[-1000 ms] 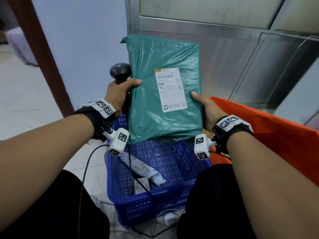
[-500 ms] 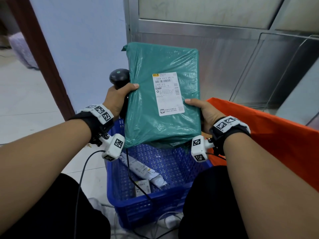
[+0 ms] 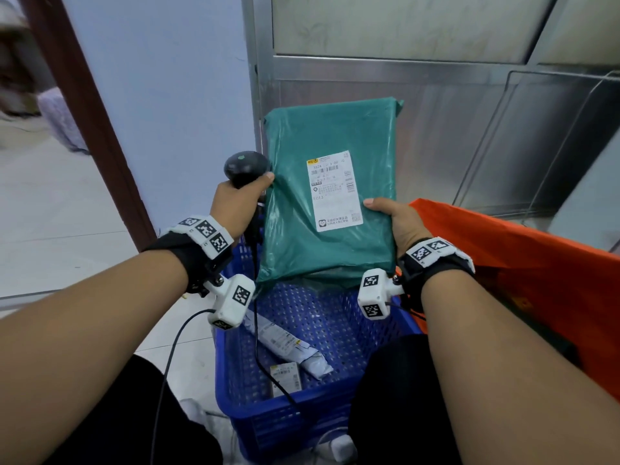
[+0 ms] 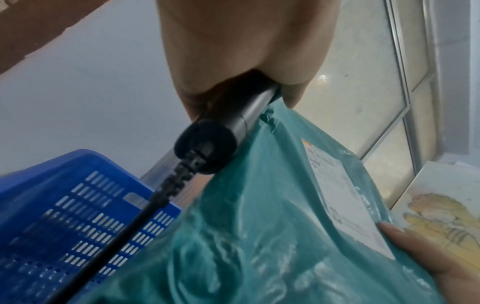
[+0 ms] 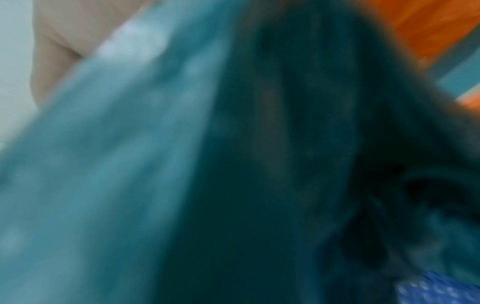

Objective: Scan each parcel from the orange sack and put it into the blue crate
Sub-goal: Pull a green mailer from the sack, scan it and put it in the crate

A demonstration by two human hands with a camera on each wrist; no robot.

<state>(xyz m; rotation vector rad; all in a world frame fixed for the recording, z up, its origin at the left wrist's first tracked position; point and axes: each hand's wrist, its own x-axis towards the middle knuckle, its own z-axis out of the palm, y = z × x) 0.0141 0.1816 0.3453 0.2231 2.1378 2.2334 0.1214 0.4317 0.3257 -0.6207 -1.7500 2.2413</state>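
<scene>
I hold a green plastic-wrapped parcel (image 3: 335,263) upright over the blue crate (image 3: 302,411), with its white shipping label (image 3: 335,193) facing me. My right hand (image 3: 396,223) grips the parcel's right edge, thumb on the label side. My left hand (image 3: 238,203) grips the black barcode scanner (image 3: 246,166) by its handle, and its thumb tip touches the parcel's left edge. In the left wrist view the scanner (image 4: 207,148) lies against the parcel (image 4: 259,236). The right wrist view is a blur of the parcel (image 5: 116,164). The orange sack (image 3: 520,273) stands at my right.
A rolled grey parcel (image 3: 288,347) and a small box (image 3: 285,377) lie in the crate. The scanner cable (image 3: 265,370) drops across the crate to the floor. A steel door (image 3: 436,112) stands just behind, with a blue wall (image 3: 167,95) and a doorway at left.
The parcel has shifted a little to the right and lower in view. My left thumb, which lay across its front, now reaches only its left edge. Both grips are unchanged.
</scene>
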